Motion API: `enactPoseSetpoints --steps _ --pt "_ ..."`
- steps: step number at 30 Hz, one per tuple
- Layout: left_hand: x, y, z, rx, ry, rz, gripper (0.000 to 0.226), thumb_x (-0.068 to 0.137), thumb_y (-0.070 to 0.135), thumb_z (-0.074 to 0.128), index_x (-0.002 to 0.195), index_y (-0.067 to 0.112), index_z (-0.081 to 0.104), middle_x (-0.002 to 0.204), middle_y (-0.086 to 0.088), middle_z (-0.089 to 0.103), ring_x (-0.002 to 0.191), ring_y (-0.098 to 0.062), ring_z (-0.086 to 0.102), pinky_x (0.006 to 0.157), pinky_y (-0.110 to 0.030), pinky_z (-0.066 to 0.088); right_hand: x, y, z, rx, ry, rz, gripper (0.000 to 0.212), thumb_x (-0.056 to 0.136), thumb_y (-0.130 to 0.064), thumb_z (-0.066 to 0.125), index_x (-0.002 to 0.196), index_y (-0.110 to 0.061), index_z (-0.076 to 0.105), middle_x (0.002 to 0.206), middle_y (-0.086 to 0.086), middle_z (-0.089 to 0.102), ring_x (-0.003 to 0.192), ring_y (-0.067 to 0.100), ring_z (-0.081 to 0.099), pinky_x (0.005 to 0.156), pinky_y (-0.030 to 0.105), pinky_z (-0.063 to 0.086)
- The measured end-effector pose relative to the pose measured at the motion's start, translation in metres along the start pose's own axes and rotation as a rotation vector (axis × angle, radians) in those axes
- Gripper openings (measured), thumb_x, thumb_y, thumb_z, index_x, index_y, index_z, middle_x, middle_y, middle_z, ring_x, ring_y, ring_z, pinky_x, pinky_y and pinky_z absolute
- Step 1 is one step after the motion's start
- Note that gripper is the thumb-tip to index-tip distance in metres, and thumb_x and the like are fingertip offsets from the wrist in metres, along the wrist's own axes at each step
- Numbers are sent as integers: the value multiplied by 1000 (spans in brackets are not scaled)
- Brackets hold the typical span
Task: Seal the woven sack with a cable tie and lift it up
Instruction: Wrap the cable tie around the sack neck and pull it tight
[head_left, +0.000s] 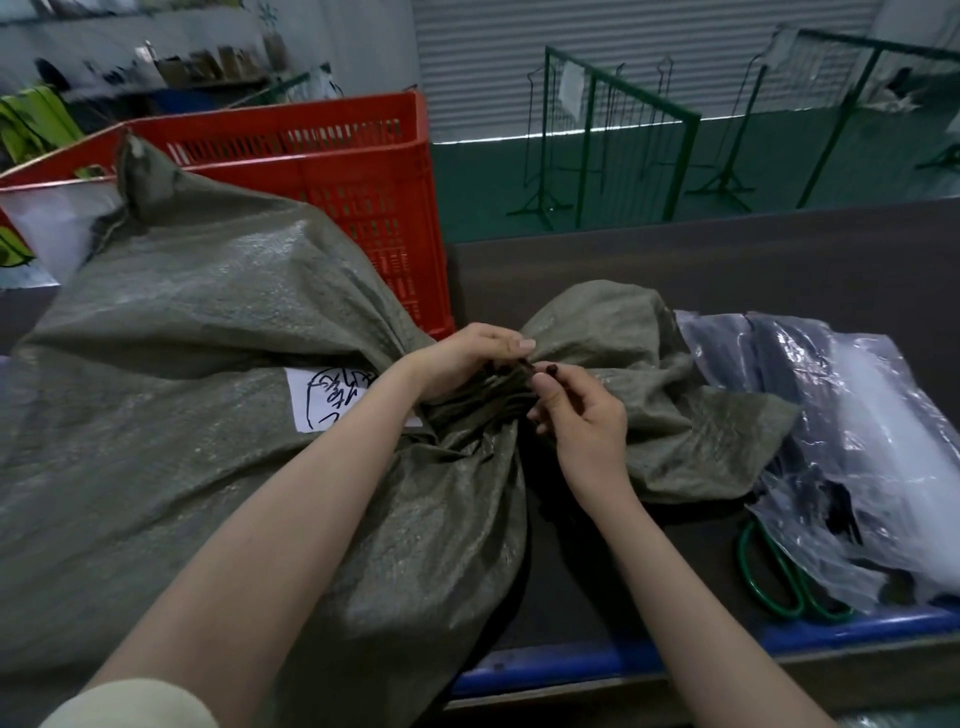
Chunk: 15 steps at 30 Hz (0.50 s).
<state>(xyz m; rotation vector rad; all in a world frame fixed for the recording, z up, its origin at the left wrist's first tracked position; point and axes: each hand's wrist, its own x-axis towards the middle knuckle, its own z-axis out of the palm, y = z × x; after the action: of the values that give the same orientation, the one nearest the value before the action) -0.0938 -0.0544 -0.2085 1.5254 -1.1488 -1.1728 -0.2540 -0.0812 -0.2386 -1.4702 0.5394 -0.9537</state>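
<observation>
A large grey-green woven sack (218, 332) lies on its side across the dark table, with a white paper label (332, 400) bearing black handwriting. Its mouth is gathered into a bunched neck (488, 400) at the centre, and the loose end fans out to the right. My left hand (462, 358) grips the gathered neck from above. My right hand (582, 415) pinches the head end of a black cable tie (545, 370) beside the neck. Most of the tie is hidden by my fingers and the folds.
A red slatted plastic crate (358, 171) stands behind the sack. Clear plastic bags with dark contents (841, 431) lie at the right, and green-handled scissors (779, 577) rest beneath them. The table has a blue front rim (623, 660). Green metal racks (639, 135) stand beyond.
</observation>
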Motion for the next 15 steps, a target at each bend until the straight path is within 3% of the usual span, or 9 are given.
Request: enactPoseSetpoints --steps 2,10,15 --pt "0 -1 0 -37 7 -3 44 88 17 51 46 22 59 48 13 54 48 -1 51 52 -14 42 -3 -2 0 15 -7 -17 24 89 -11 57 78 -32 62 71 -7 61 53 -1 57 49 13 46" --pt "-3 0 4 -48 41 25 37 80 28 53 44 21 58 49 7 52 55 -11 46 58 -23 38 -6 0 -1 -68 -30 -79 25 90 -11 55 80 -33 60 69 -9 60 56 -2 58 54 13 49" --pt "-2 -1 5 -50 5 21 36 80 22 55 45 20 60 48 10 57 48 -4 54 55 -14 45 -6 2 1 -75 -31 -89 27 90 -12 55 81 -37 60 69 -9 60 55 0 57 54 15 48"
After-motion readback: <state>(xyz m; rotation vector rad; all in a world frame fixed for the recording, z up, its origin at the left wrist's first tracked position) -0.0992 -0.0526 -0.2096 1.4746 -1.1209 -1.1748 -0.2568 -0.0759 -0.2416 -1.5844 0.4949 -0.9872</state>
